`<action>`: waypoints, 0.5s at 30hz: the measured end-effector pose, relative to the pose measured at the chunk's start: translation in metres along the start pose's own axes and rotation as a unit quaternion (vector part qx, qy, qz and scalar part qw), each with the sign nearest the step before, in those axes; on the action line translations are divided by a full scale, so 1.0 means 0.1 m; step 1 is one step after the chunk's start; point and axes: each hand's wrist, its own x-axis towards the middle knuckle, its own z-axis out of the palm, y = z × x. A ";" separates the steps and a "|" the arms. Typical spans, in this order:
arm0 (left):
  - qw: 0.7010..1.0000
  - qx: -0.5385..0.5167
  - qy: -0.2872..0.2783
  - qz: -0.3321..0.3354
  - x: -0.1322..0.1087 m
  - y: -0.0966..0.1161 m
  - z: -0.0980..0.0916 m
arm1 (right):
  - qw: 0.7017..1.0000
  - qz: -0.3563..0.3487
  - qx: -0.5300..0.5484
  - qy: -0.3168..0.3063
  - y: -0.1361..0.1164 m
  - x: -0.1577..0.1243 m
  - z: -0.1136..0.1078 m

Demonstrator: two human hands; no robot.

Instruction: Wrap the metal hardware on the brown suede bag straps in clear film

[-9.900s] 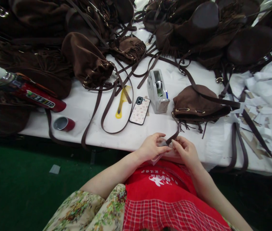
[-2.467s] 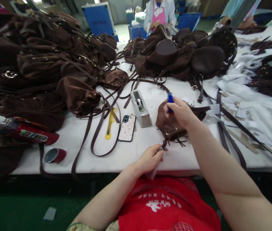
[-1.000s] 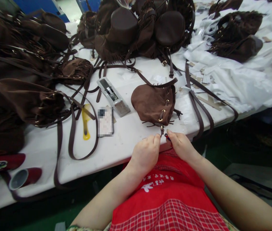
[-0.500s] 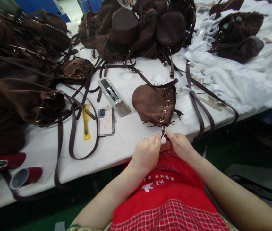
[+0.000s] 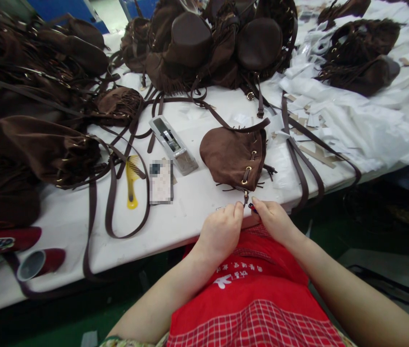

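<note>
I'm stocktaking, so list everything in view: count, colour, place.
Table: one, white, centre
Loose bag: one, brown, centre
Piled bags: many, brown, back, sides
Straps: several, brown, across table
Tape dispenser: one, grey, centre
Pixelated phone: one, pale, beside dispenser
Comb: one, yellow, beside phone
Cup: one, red, front left
Bottle: one, red, far left
Scraps: many, white, right
Floor: one, green, below
Apron: one, red, bottom
Small tool: one, red-tipped, bottom centre
Left hand: one, bare, at bag's tab
Right hand: one, bare, holding tool

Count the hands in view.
2: the left hand, pinching the strap of the brown bag, and the right hand beside it, holding a small object, mostly hidden.
</note>
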 end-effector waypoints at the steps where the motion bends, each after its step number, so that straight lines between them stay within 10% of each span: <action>1: 1.000 0.000 -0.001 -0.001 0.00 0.00 0.00 | 1.000 0.000 -0.001 -0.003 0.01 0.00 0.00; 15: 1.000 0.000 -0.011 -0.002 -0.01 0.00 0.03 | 1.000 0.006 0.007 -0.008 0.01 0.03 0.01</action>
